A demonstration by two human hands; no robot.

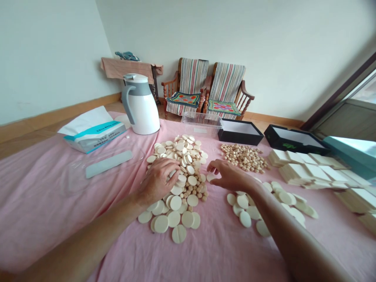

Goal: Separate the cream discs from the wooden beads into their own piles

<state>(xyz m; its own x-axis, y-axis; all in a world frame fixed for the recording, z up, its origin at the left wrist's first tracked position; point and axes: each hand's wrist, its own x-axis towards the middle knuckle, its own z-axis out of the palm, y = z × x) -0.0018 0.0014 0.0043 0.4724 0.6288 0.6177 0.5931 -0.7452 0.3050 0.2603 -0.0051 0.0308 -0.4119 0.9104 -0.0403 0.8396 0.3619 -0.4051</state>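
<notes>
The left hand (157,182) lies palm down on the near left of the main pile of cream-coloured discs (188,184), its wrist low and its fingers curled forward over the discs. Its fingertips (173,173) are partly sunk among them. Whether it is grasping a disc cannot be determined, as the palm's underside is hidden.

The right hand (230,176) is held palm down just right of the same pile, with the wrist raised and the fingers reaching left, loosely bent and not clenched. Its fingertips (213,167) sit directly above a single disc (210,177); no held item is visible. Both forearms run out of frame at the lower edge.

The main pile rests on a pink cloth (58,203), mixed with smaller round pieces at its near right. A second group of larger discs (264,207) lies right of it, partly hidden by the right forearm. A heap of small rounded pieces (243,158) lies far right of the main pile. Stacks of flat cream-coloured pieces (311,170) stand at the right and are cut off by the frame edge; their material cannot be determined.
</notes>
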